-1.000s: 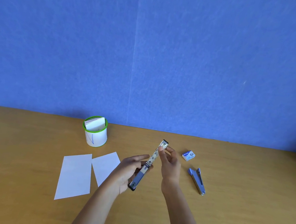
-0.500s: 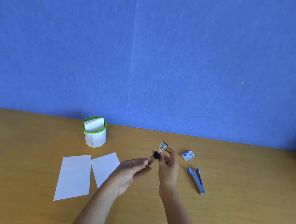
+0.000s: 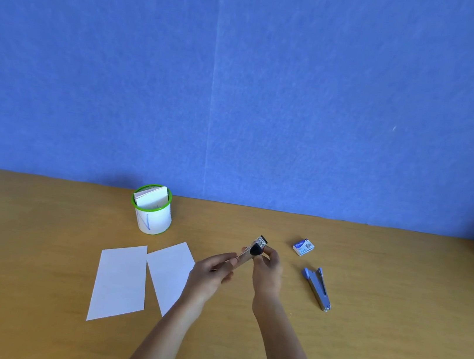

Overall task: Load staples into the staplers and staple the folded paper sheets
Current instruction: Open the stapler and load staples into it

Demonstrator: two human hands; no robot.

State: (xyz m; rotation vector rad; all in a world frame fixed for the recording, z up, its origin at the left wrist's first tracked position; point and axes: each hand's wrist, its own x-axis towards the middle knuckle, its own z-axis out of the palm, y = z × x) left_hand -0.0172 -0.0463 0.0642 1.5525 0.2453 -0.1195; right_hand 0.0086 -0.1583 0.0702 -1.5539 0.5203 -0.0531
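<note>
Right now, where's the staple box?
Head view: the staple box lies on the table, to the right of the right hand, just beyond the blue stapler.

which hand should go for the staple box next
Right, probably. The right hand is nearer the staple box, which lies on that side of the table with nothing between them. The left hand grips the near end of the held stapler and could likely steady it alone.

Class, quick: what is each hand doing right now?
Left hand: grips the stapler at its near end.
Right hand: pinches the stapler near its far end.
</note>
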